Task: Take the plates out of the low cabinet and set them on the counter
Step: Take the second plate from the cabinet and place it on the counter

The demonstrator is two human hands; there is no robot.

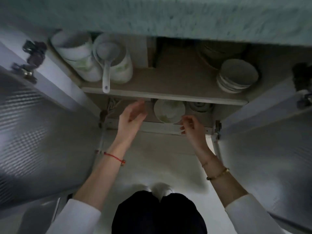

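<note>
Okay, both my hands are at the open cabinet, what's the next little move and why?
Probably reach both hands in and grip the plate on the bottom shelf by its edges. The left hand and right hand are open, empty, either side of it, not yet touching.

Glossy white ceramic plates [169, 111] and bowls [237, 76] rest on matt beige board shelves [168, 78]; the worktop [152, 16] edge looks speckled stone; cabinet doors [33, 132] show ribbed sheen.
</note>
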